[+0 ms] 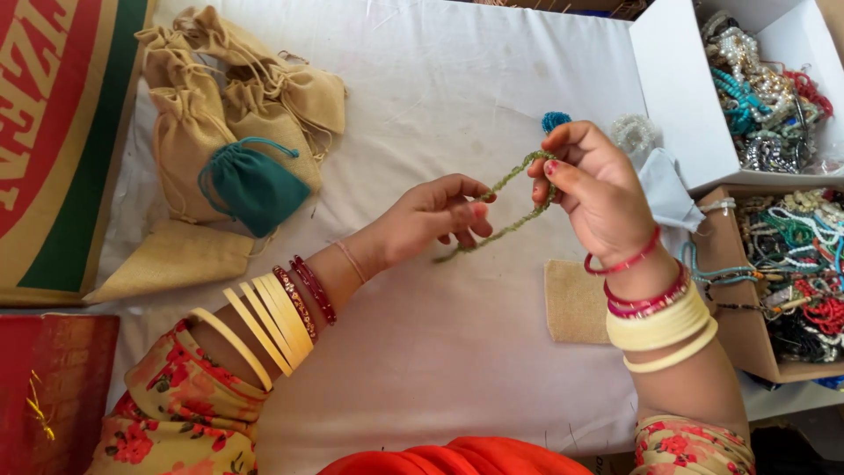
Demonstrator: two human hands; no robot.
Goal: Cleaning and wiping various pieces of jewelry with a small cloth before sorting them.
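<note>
A thin green beaded strand point(512, 180) hangs in a loop above the white cloth point(440, 352). My left hand point(431, 218) pinches one part of it near the middle of the view. My right hand point(593, 189) grips the strand's other end, held a little higher. Both wrists carry cream and red bangles. A small beige cloth pouch point(573, 303) lies flat under my right wrist. A blue bead ball point(555, 120) and a clear bead bracelet point(633, 132) rest just beyond my right hand.
Several beige drawstring pouches point(237, 97) and one teal pouch point(251, 186) lie at the back left. A white box point(681, 97) and a brown box point(747, 325) of mixed bead jewellery stand at the right. A cardboard carton point(53, 141) lies along the left edge.
</note>
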